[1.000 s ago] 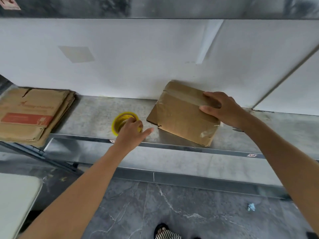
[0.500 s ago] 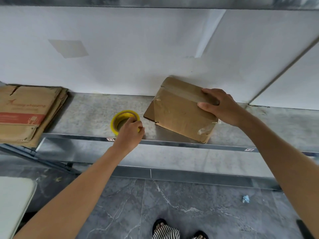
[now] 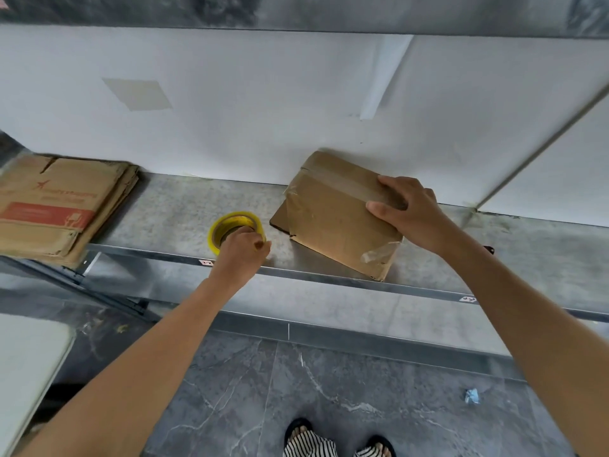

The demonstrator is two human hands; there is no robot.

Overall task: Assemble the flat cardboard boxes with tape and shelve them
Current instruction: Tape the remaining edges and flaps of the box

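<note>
The box (image 3: 336, 216) is assembled, with tape along its top seam and over its corners. It sits on the metal shelf (image 3: 171, 209), turned at an angle, its far corner close to the white wall (image 3: 263, 110). One dark flap edge shows at its lower left. The right hand (image 3: 412, 216) grips the box at its upper right edge, thumb on the front face and fingers curled over the top. The left hand (image 3: 242, 252) is well apart from the right and is curled over the near rim of the yellow tape roll (image 3: 230, 222), which lies flat on the shelf just left of the box. Further left, a stack of flat boxes (image 3: 56, 206) awaits assembly. Judged status: one box taped and shelved, several left to do. The top flat box bears a red panel and an aircraft-like logo, but the lettering is too blurred to read. Two small stickers (image 3: 207, 262) on the shelf's front edge are also illegible
</note>
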